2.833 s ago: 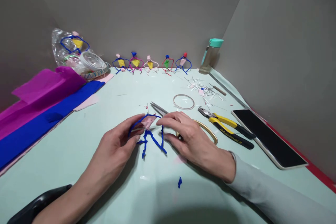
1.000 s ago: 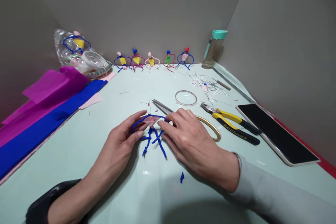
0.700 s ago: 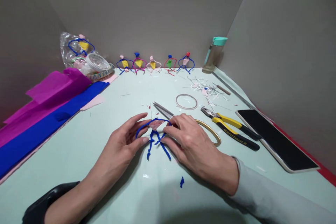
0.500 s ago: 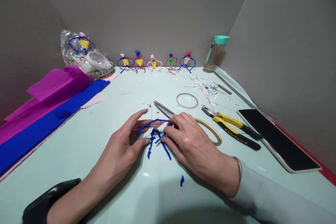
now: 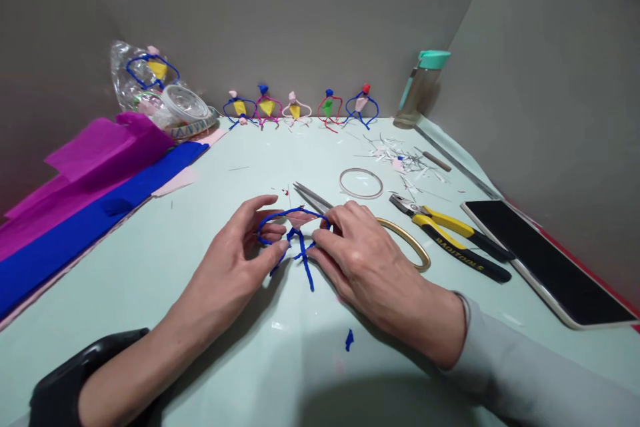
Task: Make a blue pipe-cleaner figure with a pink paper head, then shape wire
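A blue paper-wrapped wire figure point(image 5: 307, 267) with a pink piece at its middle is held between my two hands just over the table. Its wire arms curve out to both sides, and its legs point toward me. My left hand point(image 5: 245, 247) pinches the figure's left side between thumb and fingers. On the other side, my right hand point(image 5: 365, 253) grips the right arm, fingers bent around it. Scissors point(image 5: 313, 197) with gold handles lie partly under my right hand. A small blue scrap point(image 5: 349, 340) rests on the table nearer to me.
Pliers point(image 5: 450, 237) and a phone-like black-screened device point(image 5: 545, 260) lie to the right. A bottle point(image 5: 423, 90) and several finished wire figures point(image 5: 295, 109) stand along the back. Crepe paper point(image 5: 100, 207) covers the left; a ring point(image 5: 361, 183) and wire scraps point(image 5: 400, 161) lie beyond my hands.
The view has shifted slightly. My left hand has moved its hold on the figure, and the figure's left leg has turned outward toward my thumb. My right hand keeps its grip.
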A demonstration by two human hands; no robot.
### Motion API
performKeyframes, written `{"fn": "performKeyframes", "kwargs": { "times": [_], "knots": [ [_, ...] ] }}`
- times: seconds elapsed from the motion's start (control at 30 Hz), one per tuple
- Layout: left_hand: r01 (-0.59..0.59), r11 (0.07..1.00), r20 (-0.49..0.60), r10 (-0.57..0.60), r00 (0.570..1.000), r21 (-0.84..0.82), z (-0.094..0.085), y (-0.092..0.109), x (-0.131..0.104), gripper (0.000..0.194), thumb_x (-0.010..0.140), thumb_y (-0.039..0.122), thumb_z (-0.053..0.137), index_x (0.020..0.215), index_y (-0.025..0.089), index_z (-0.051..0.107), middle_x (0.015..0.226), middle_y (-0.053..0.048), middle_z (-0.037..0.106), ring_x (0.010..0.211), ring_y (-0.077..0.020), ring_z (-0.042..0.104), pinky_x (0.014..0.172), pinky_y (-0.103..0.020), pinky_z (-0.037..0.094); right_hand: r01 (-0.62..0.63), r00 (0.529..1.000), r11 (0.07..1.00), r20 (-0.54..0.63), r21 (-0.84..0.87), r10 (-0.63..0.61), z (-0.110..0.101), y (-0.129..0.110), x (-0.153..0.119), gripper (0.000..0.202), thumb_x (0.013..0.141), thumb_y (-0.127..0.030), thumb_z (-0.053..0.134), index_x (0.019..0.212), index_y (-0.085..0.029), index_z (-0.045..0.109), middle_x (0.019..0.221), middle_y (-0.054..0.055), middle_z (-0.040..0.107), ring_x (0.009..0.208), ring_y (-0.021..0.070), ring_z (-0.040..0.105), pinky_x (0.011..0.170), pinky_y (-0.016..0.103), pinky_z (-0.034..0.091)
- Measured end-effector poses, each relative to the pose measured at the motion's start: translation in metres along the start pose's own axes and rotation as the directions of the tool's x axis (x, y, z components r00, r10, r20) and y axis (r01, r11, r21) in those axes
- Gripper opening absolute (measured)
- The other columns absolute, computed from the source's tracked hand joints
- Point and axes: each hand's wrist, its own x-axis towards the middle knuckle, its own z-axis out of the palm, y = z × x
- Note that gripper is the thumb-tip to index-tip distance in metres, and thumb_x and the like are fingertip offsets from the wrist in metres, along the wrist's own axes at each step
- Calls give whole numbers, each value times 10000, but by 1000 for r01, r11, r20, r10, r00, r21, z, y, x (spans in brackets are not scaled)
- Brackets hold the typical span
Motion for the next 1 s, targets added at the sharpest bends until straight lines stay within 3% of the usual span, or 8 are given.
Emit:
{"fn": "performKeyframes", "kwargs": {
  "times": [0.17, 0.3, 0.37, 0.57, 0.8, 1.0],
  "knots": [
    [26, 998, -18, -27, 999, -54, 2, 1, 3, 631, 761, 368, 782, 1294, 204, 488, 1109, -70, 698, 956, -217, 634, 934, -416, 506, -10, 999, 999, 33, 34, 9, 0, 2, 1, 176, 1000, -153, 538, 903, -115, 680, 940, 131, 620, 879, 260, 516, 800, 406, 479],
    [22, 999, -24, -23, 999, -49, 4, -3, 10, 625, 719, 266, 790, 1278, 218, 513, 1006, -22, 690, 847, -187, 612, 863, -383, 518, -16, 1000, 992, 19, 123, 13, 1, 2, 1, 187, 1013, -139, 509, 1087, -105, 678, 1005, 134, 636, 930, 261, 529, 833, 404, 489],
    [31, 999, -16, -31, 999, -41, 4, -2, 11, 637, 712, 255, 795, 1284, 225, 518, 1032, -23, 695, 849, -186, 616, 857, -377, 517, -8, 1000, 986, 4, 166, 8, 1, 3, 2, 210, 1021, -138, 499, 1137, -96, 668, 1021, 135, 643, 937, 256, 538, 838, 399, 495],
    [48, 999, -22, -48, 999, 1, 5, -1, 11, 793, 646, 292, 848, 1345, 236, 476, 1138, -55, 723, 955, -237, 645, 917, -422, 503, -25, 999, 978, 37, 208, 18, 0, 6, 3, 202, 1010, -97, 484, 1032, -91, 685, 1014, 143, 650, 915, 246, 550, 827, 405, 510],
    [2, 997, 11, -3, 1000, 76, 1, -12, 12, 726, 739, 308, 808, 1383, 285, 473, 1167, -54, 720, 987, -255, 657, 970, -479, 482, 43, 992, 952, -123, 304, -6, 3, 11, 1, 304, 966, -2, 480, 1156, -104, 694, 1053, 146, 678, 913, 215, 632, 778, 333, 537],
    [9, 999, -10, -8, 1000, 39, 2, -12, 12, 671, 750, 328, 796, 1348, 276, 497, 1050, -27, 730, 920, -241, 669, 916, -448, 504, 52, 985, 944, -173, 326, 5, 3, 9, 4, 261, 957, -4, 497, 993, -110, 733, 945, 98, 711, 798, 166, 655, 675, 263, 510]
  ]
}}
